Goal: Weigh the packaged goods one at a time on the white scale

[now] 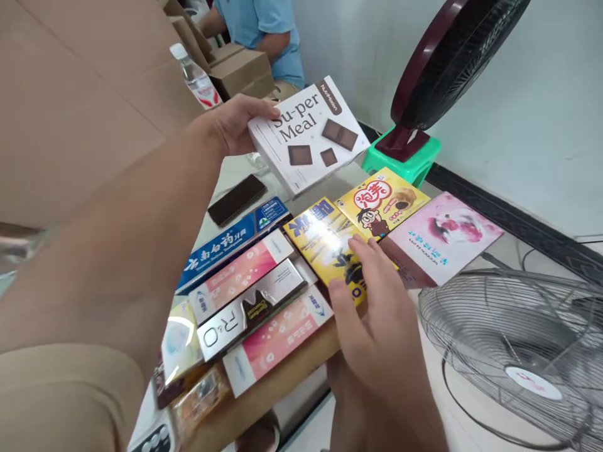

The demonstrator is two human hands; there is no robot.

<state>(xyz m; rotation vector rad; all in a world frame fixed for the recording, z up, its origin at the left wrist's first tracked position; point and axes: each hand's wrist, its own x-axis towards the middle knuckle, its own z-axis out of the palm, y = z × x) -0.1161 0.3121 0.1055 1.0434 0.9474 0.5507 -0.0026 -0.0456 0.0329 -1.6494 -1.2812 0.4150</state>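
Note:
My left hand [238, 122] reaches forward and grips a white "Su-per Meal" box [308, 135] by its left edge, holding it tilted above the table. My right hand [372, 295] rests with fingers spread on a yellow box with black print [325, 242], thumb at its near edge. Beside it lie a yellow cartoon snack box [384, 201] and a pink box [443, 238].
Long boxes lie in a row: a blue toothpaste box [233, 242], two pink-and-white ones [240, 273], a silver "R&O" box [249, 307]. A black phone [237, 199] lies behind. A fan [452, 56] stands on a green stool [405, 160]; a fan grille [518, 351] lies at right. A person in blue [261, 25] sits behind cardboard boxes [242, 69] and a bottle [195, 75].

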